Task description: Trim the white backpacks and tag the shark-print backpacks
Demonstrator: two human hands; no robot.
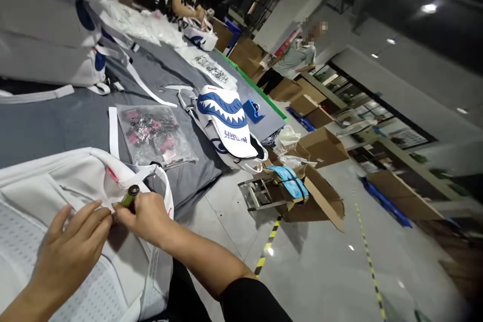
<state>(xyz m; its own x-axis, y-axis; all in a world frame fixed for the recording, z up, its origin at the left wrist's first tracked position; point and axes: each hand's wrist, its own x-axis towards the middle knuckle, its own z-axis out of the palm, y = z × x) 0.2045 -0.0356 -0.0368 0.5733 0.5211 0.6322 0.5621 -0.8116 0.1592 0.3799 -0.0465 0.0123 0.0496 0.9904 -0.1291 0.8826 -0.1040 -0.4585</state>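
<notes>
white fabric bag point(37, 176) at grey-draped worktop point(49, 126); right hand point(151, 219) clenched round green, dark-ended cylindrical tool point(130, 197); left hand point(71, 251) fingers bent, pinch unclear; slack fabric could make tool slip.

L hand point(73, 249) & R hand point(145, 215) on white bag point(124, 261)

I see R hand gripping a dark green tool point(131, 196) over the bag; clear pouch point(154, 133) w/ pink & black pcs on gray tabletop point(75, 126), near shark-tooth pack point(226, 115).
</notes>
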